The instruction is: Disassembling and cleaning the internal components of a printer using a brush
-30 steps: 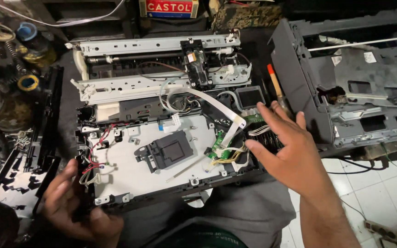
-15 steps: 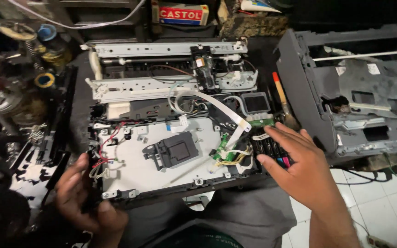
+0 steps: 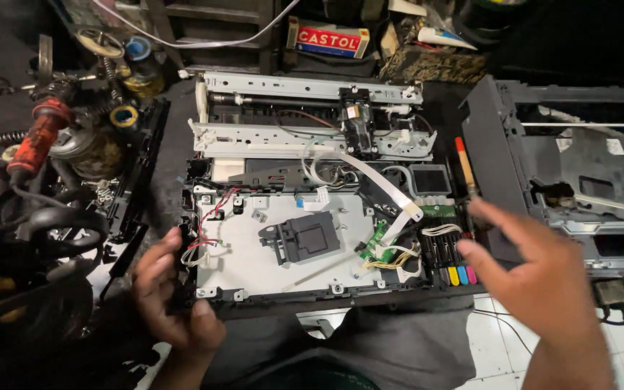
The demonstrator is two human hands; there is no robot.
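Note:
A dismantled printer chassis (image 3: 276,245) lies in front of me with its grey metal plate, a black module at the middle and a white ribbon cable (image 3: 380,180) exposed. My left hand (image 3: 171,292) grips the chassis at its front left corner. My right hand (image 3: 536,278) hovers open above the right side, fingers spread, just right of the coloured ink tubes (image 3: 453,263) and touching nothing. An orange-handled screwdriver (image 3: 465,166) lies by the chassis's right edge.
The printer's grey plastic cover (image 3: 579,188) lies open at the right. A red-handled tool (image 3: 34,141), tape rolls and black cables crowd the left. A red and white box (image 3: 326,37) sits at the back. White floor tiles show at the lower right.
My right hand has lifted off the ink tube area and moved right and toward me. My left hand has kept its hold on the chassis's left corner. The view has shifted left.

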